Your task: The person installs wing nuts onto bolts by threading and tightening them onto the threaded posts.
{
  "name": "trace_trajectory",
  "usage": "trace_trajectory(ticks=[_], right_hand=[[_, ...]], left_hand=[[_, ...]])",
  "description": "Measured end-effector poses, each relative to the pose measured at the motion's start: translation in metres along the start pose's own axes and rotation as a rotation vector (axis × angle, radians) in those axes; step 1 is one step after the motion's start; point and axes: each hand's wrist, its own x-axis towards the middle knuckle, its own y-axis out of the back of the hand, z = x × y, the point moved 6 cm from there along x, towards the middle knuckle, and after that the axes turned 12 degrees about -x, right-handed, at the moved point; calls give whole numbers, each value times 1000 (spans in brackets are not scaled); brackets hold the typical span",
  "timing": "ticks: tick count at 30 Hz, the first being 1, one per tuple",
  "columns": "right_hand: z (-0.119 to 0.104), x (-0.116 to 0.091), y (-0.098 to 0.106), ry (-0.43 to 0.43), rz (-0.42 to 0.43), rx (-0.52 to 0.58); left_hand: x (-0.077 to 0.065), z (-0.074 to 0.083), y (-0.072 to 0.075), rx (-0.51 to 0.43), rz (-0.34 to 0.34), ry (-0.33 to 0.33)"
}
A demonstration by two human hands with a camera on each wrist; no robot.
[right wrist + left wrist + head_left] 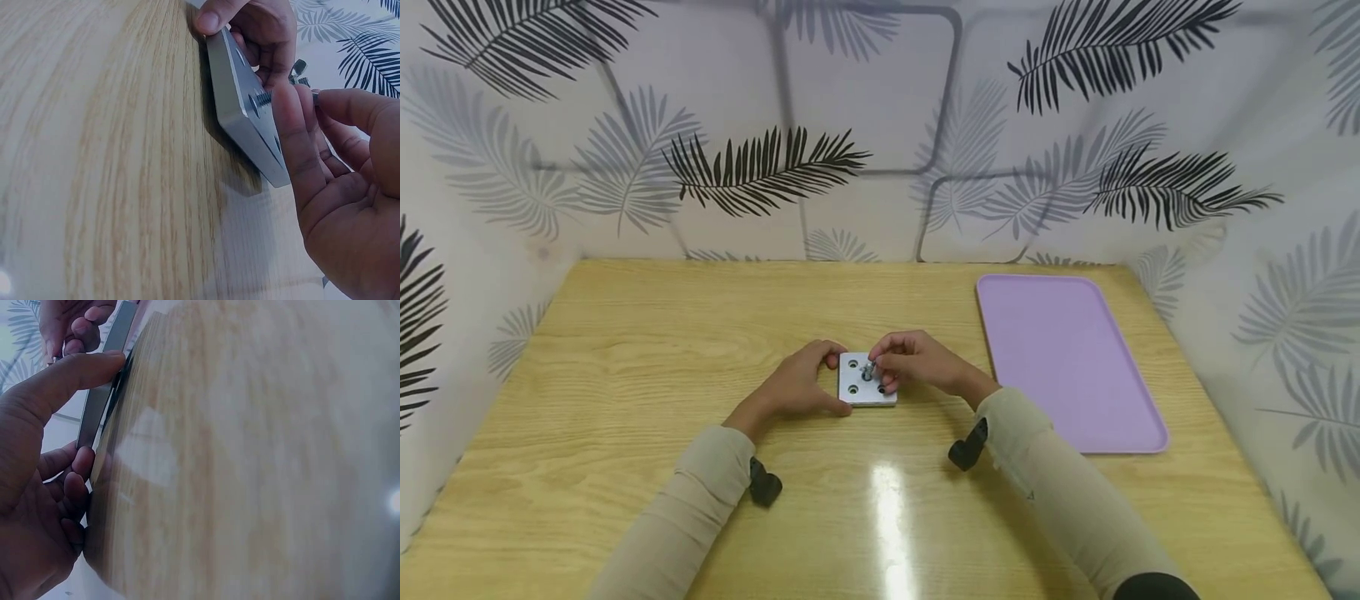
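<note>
A square silver metal plate (861,399) with several round holes lies on the table. My left hand (797,382) holds it from the left, thumb on its near edge (100,400) and fingers at the far left corner. Over the plate, my right hand (921,362) pinches a small metal screw (264,99) between thumb and fingertips. The screw's threaded shank stands at a hole; the fingers hide most of the rest. A winged metal piece (299,69) shows just beyond those fingertips, and in the head view it stands near the plate's middle.
A purple tray (1067,358) lies to the right, beyond my right forearm. The wooden table (700,308) ends at a leaf-patterned cloth (865,208) at the back and sides. A dark wrist camera (968,446) hangs beneath my right cuff.
</note>
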Motion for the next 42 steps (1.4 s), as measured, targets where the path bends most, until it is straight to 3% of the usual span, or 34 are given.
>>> trace_trajectory(ticks=[12,42], right_hand=[[5,2,1,-27,9,13],[-3,0,-6,56,-52,-39]], left_hand=[[1,1,0,-3,-10,8],[1,0,0,13,-14,11]])
